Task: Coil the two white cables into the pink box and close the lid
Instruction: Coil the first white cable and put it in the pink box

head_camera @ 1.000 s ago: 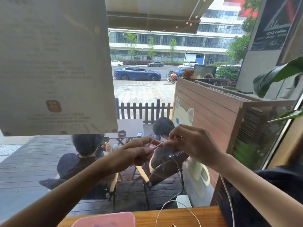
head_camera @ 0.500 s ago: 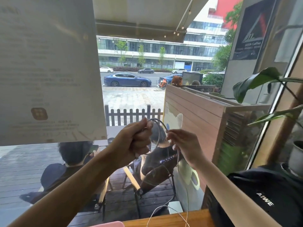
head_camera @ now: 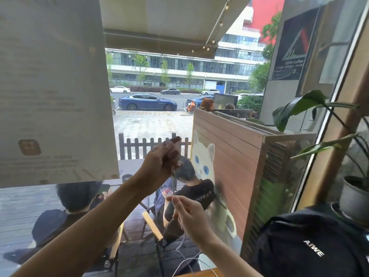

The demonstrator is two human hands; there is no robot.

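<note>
— Up in front of the window, what are the hands doing?

— Both are raised, well above the tabletop [head_camera: 201, 274], of which only a sliver of the far edge shows at the bottom. The left hand [head_camera: 162, 163] is higher, its fingers curled round the cable [head_camera: 173, 187] near the top, with a small bend of it poking out above the thumb. The right hand [head_camera: 188, 215] sits just below, pinching the same cable between thumb and fingertips.

— So the cable runs between them?

— Yes, a short stretch hangs nearly straight from one hand to the other. Below the right hand it trails down in loose curves toward the table's far edge. It is thin and blurred there, so I can't tell whether that is one cable or two.

— And the pink box?

— Not in view now; nor is its lid.

— How will the cable handle?

— Light and limp, I'd judge, with some spring: loops will want to open unless they are pinched where they cross. It is smooth, so it can slip through a loose hold. Best to keep the gathered loops held in the left hand and feed slack with the right, gripping close to the coil, not far down the tail.
</note>
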